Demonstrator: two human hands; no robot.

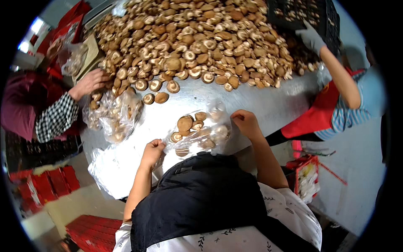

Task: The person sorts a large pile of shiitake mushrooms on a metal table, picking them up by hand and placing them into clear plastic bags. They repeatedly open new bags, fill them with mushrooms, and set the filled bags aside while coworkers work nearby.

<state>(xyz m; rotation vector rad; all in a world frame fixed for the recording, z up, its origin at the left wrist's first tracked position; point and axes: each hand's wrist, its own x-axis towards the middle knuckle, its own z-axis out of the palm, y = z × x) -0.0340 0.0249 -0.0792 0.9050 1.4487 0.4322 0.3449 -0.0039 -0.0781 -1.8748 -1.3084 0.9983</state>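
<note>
A clear plastic bag [217, 129] with several brown mushrooms lies on the metal table in front of me. My left hand [153, 151] pinches the bag's left edge between thumb and fingers. Just off the bag's right end, my right hand [245, 123] is raised with curled fingers; whether it holds any film cannot be told. Some mushrooms [184, 123] show at the middle of the bag, caps and stems both visible. Beyond it, a large heap of mushrooms [189, 47] covers the far part of the table, with a few loose ones at its near edge.
At left, a co-worker's bare hand [93, 82] touches the heap beside a filled plastic bag [118, 116]. White plastic bags [110, 167] lie at the table's left edge. On the right, another person's gloved hand [310, 37] is at a black crate [330, 28]. A red basket [307, 176] stands below.
</note>
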